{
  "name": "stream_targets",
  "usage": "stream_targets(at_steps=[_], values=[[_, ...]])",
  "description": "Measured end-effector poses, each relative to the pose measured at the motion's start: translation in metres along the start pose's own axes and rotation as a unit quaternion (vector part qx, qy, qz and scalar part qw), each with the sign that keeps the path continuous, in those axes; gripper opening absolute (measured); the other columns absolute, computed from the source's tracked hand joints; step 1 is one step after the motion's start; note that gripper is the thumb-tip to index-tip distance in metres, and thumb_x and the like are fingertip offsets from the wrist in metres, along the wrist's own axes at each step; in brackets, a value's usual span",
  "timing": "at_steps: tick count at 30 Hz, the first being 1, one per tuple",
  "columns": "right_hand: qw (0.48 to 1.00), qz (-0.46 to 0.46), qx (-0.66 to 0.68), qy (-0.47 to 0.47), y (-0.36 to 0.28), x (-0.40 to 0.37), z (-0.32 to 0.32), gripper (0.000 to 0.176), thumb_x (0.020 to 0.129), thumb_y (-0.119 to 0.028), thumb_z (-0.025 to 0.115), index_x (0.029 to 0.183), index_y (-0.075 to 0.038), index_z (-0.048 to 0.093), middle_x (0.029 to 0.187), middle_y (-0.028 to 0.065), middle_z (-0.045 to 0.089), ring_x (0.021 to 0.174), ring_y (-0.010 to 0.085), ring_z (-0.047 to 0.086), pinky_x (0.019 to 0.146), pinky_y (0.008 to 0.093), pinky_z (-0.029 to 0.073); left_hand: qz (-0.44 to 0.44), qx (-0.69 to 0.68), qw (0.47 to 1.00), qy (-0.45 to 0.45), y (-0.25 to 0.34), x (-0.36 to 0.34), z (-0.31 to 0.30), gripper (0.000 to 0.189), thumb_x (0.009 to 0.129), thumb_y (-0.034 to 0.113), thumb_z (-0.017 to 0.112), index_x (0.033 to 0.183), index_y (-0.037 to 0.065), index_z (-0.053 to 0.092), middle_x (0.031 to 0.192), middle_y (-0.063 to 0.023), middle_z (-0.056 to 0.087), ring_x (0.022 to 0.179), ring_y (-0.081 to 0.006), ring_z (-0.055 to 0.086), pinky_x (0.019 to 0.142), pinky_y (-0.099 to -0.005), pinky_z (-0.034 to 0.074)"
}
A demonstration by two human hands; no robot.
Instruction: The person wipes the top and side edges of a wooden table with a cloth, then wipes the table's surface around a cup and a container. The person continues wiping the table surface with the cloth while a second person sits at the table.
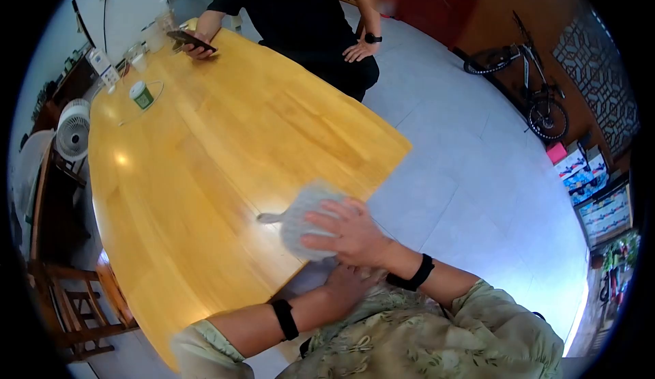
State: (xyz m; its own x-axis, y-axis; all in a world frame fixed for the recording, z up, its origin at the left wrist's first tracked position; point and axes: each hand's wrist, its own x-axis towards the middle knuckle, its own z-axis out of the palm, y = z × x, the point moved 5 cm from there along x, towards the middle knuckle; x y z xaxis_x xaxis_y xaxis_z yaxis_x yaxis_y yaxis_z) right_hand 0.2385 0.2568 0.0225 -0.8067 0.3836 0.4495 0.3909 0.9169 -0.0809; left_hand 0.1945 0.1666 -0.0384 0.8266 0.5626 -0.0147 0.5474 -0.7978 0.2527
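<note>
A grey cloth (297,227) lies at the near right edge of the wooden table (205,195), with a small loop sticking out to the left. On top of it rests my right hand (351,232), fingers spread and flattened against the fabric, reaching over the table's edge. My left hand (346,289) is just below my right one, close to my body and past the table edge. Its fingers are partly hidden, and I cannot see anything in it. Both wrists wear black bands.
Across the table stands a person in black (300,17) holding a phone (194,40). A green-and-white container (141,95), a cable and several cups sit at the far left. A fan (73,130) and wooden chair (85,297) stand left; a bicycle (529,79) leans right.
</note>
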Motion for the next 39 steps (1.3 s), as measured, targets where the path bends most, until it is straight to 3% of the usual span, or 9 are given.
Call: stream_targets(at_steps=[2, 4, 10, 12, 15, 19, 25, 31, 39], values=[[0.995, 0.039, -0.027, 0.089, 0.031, -0.021, -0.006, 0.072, 0.071, -0.008, 0.068, 0.136, -0.037, 0.063, 0.155, -0.0001, 0.049, 0.139, 0.0301, 0.045, 0.108, 0.0513, 0.032, 0.012, 0.036, 0.997, -0.069, -0.004, 0.003, 0.009, 0.06, 0.09, 0.033, 0.067, 0.145, 0.014, 0.053, 0.135, -0.0197, 0.058, 0.126, -0.0413, 0.051, 0.108, -0.0528, 0.037], [0.989, 0.098, -0.069, 0.09, 0.068, -0.043, -0.007, 0.07, 0.07, -0.009, 0.067, 0.135, -0.036, 0.064, 0.154, 0.0007, 0.049, 0.141, 0.0316, 0.042, 0.105, 0.052, 0.033, 0.009, 0.035, 0.998, -0.055, -0.005, 0.001, 0.022, 0.068, 0.085, 0.036, 0.073, 0.146, 0.014, 0.052, 0.135, -0.0199, 0.056, 0.128, -0.0422, 0.049, 0.109, -0.0534, 0.035], [0.956, 0.164, -0.043, 0.239, 0.134, -0.061, -0.03, 0.044, 0.097, -0.022, 0.056, 0.141, -0.015, 0.058, 0.15, 0.0172, 0.05, 0.142, 0.0431, 0.037, 0.116, 0.0562, 0.027, 0.005, 0.021, 0.998, -0.059, -0.01, 0.003, 0.017, 0.083, 0.075, 0.038, 0.082, 0.148, 0.015, 0.049, 0.135, -0.0192, 0.054, 0.13, -0.041, 0.046, 0.109, -0.0518, 0.033], [0.903, 0.294, 0.056, 0.308, 0.153, -0.073, -0.025, 0.05, 0.106, -0.027, 0.044, 0.151, -0.007, 0.045, 0.16, 0.0242, 0.034, 0.146, 0.0442, 0.032, 0.123, 0.0486, 0.02, 0.007, 0.02, 0.999, -0.048, -0.012, 0.003, 0.018, 0.086, 0.073, 0.039, 0.083, 0.148, 0.015, 0.048, 0.134, -0.0191, 0.054, 0.129, -0.0401, 0.046, 0.109, -0.0512, 0.033], [0.794, 0.412, 0.277, 0.349, 0.173, -0.094, 0.002, 0.049, 0.111, -0.028, 0.039, 0.15, 0.002, 0.041, 0.148, 0.0216, 0.049, 0.137, 0.0325, 0.045, 0.115, 0.0393, 0.034, 0.013, 0.006, 0.998, -0.059, -0.008, 0.001, 0.009, 0.087, 0.072, 0.039, 0.084, 0.147, 0.014, 0.048, 0.133, -0.0187, 0.054, 0.126, -0.0382, 0.047, 0.108, -0.0499, 0.034], [0.809, 0.42, 0.228, 0.342, 0.165, -0.09, -0.016, 0.06, 0.109, -0.033, 0.044, 0.157, 0.0, 0.031, 0.14, 0.0266, 0.056, 0.127, 0.0308, 0.058, 0.106, 0.0373, 0.044, 0.021, 0.021, 0.999, -0.028, -0.008, 0.001, 0.003, 0.088, 0.071, 0.038, 0.084, 0.147, 0.012, 0.048, 0.133, -0.0186, 0.054, 0.124, -0.0374, 0.048, 0.108, -0.0474, 0.035], [0.809, 0.467, 0.155, 0.323, 0.165, -0.094, -0.039, 0.047, 0.105, -0.026, 0.057, 0.139, 0.003, 0.045, 0.11, 0.0213, 0.071, 0.095, 0.0231, 0.069, 0.083, 0.0344, 0.054, 0.009, 0.044, 0.998, -0.053, -0.009, 0.006, 0.007, 0.087, 0.073, 0.038, 0.082, 0.148, 0.011, 0.048, 0.13, -0.0185, 0.056, 0.123, -0.0381, 0.048, 0.107, -0.0474, 0.035], [0.742, 0.5, 0.35, 0.279, 0.151, -0.09, -0.033, 0.033, 0.1, -0.022, 0.067, 0.118, 0.003, 0.053, 0.1, 0.0163, 0.072, 0.084, 0.0125, 0.066, 0.072, 0.0284, 0.053, -0.008, 0.037, 0.993, -0.114, -0.01, 0.009, 0.006, 0.085, 0.076, 0.037, 0.079, 0.15, 0.011, 0.047, 0.128, -0.0185, 0.057, 0.126, -0.0398, 0.048, 0.109, -0.0502, 0.033], [0.838, 0.443, 0.248, 0.2, 0.115, -0.07, -0.043, 0.029, 0.095, -0.02, 0.068, 0.113, 0.003, 0.064, 0.077, 0.0104, 0.068, 0.066, 0.0099, 0.057, 0.061, 0.0306, 0.047, -0.021, 0.059, 0.996, -0.055, -0.015, 0.01, 0.03, 0.083, 0.076, 0.038, 0.078, 0.151, 0.018, 0.048, 0.136, -0.0229, 0.056, 0.128, -0.0419, 0.049, 0.114, -0.055, 0.03]])
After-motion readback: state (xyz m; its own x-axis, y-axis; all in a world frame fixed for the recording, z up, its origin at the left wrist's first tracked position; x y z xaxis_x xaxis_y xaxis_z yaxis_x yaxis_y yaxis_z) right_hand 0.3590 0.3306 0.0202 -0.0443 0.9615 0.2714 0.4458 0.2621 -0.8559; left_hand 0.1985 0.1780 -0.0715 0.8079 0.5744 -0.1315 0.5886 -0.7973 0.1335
